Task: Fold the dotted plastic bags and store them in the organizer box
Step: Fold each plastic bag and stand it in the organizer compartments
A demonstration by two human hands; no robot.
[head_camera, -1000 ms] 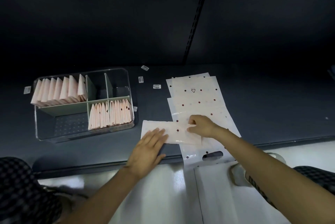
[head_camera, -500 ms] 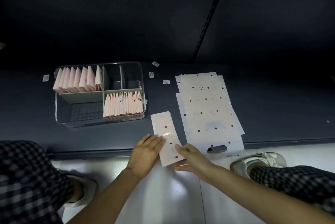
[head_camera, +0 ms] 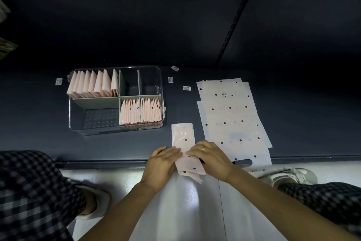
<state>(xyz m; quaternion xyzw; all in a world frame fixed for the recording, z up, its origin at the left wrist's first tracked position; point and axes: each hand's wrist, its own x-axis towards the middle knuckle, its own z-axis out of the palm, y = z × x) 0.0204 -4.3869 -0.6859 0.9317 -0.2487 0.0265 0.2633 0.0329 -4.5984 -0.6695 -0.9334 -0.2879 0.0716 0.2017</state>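
Left hand [head_camera: 163, 160] and right hand [head_camera: 210, 157], fingers flat, press folded bag strip [head_camera: 185, 149] just right of organizer box [head_camera: 115, 127].

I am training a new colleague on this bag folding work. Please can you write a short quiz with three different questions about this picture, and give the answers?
1. True or false: the folded strip under both hands lies inside the organizer box.
2. Multiple choice: the stack of flat dotted bags lies A) left of the box, B) right of the strip, C) inside the box.
3. Fill in: the near-left compartment of the box holds ____ bags.

Key
1. False. The strip lies on the dark shelf, its near end over the edge, with the left hand and the right hand on it.
2. B.
3. No.
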